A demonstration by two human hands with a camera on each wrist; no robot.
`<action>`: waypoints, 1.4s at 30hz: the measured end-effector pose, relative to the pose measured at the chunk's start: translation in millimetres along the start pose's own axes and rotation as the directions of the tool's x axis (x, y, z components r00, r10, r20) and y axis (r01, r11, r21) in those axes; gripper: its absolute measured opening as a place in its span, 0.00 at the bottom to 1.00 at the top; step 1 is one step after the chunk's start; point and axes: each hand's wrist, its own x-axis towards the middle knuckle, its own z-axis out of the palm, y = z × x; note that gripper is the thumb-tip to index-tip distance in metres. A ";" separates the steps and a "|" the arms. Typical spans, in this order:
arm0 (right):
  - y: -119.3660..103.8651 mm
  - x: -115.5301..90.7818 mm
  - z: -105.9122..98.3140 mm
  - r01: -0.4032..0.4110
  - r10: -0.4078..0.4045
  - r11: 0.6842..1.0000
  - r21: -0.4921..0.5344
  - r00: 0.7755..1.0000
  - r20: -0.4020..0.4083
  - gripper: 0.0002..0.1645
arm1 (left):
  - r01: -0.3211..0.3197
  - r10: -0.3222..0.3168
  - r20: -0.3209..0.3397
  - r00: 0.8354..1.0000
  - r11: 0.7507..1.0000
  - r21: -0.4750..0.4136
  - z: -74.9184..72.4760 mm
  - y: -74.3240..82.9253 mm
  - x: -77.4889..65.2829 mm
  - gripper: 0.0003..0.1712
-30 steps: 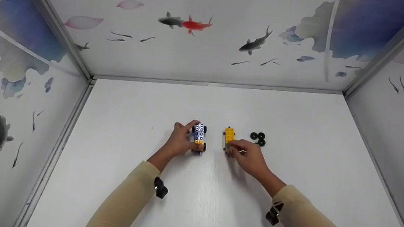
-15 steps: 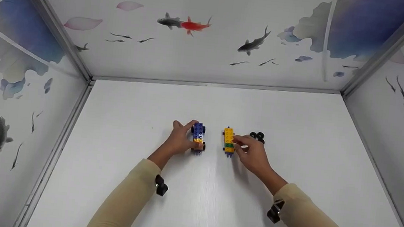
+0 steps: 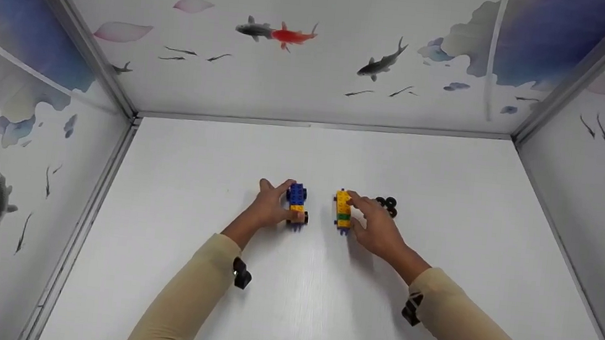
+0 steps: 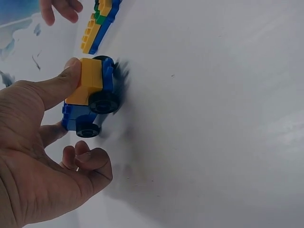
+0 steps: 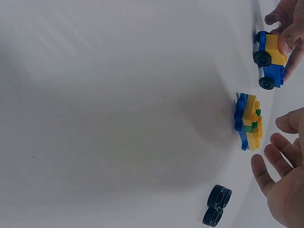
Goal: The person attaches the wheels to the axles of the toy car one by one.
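Observation:
My left hand [image 3: 271, 208] holds a blue and yellow toy brick car [image 3: 297, 197] that stands on black wheels. In the left wrist view the thumb lies on the car's yellow brick [image 4: 90, 78] and the index finger reaches its blue end. To its right lies a second toy brick car [image 3: 343, 210], with yellow and green bricks on a blue base and no wheels on its axle stubs. My right hand [image 3: 377, 227] is beside it, fingers spread and loosely bent; in the right wrist view a gap shows between the fingers [image 5: 263, 173] and the bricks.
Several loose black wheels [image 3: 389, 205] lie together just beyond the right hand, partly hidden by it in the head view. White panels with painted fish [image 3: 379, 63] and metal edge strips enclose the white table [image 3: 290, 302] at the back and sides.
My right hand has withdrawn from the top of the yellow and green car to its right side and spread its fingers, uncovering the green brick. The left hand keeps its hold.

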 end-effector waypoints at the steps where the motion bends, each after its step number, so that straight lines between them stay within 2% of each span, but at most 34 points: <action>1: -0.4 0.3 -0.3 0.000 0.000 1.000 -0.021 1.000 0.019 0.44 | 0.009 -0.009 0.000 1.000 1.000 0.001 0.5 1.3 0.3 0.56; 5: 0.0 2.8 1.8 0.016 -0.007 0.994 -0.110 0.996 0.087 0.49 | 0.041 -0.041 -0.001 0.999 0.999 0.008 1.7 6.4 1.8 0.57; 9: 1.3 3.4 4.5 0.046 -0.025 0.983 -0.177 0.992 0.121 0.51 | 0.060 -0.060 -0.005 0.998 0.998 0.011 2.6 9.0 1.8 0.58; 16: -2.6 3.9 5.4 0.078 -0.030 0.956 -0.281 0.985 0.170 0.50 | 0.050 -0.050 -0.009 0.999 0.999 0.003 6.5 3.6 -2.4 0.58; 24: -12.2 8.2 3.4 0.089 -0.016 0.940 -0.330 0.976 0.217 0.45 | 0.066 -0.066 0.003 0.998 0.998 0.010 9.7 4.3 -7.7 0.58; 32: -17.5 14.4 0.6 0.116 -0.030 0.924 -0.364 0.972 0.234 0.48 | 0.053 -0.053 0.006 0.999 0.998 0.030 7.3 6.6 -8.7 0.57; 42: -21.9 23.9 -4.8 0.075 0.005 0.936 -0.344 0.974 0.225 0.45 | 0.041 -0.041 0.006 0.999 0.998 0.041 1.1 8.9 -6.4 0.56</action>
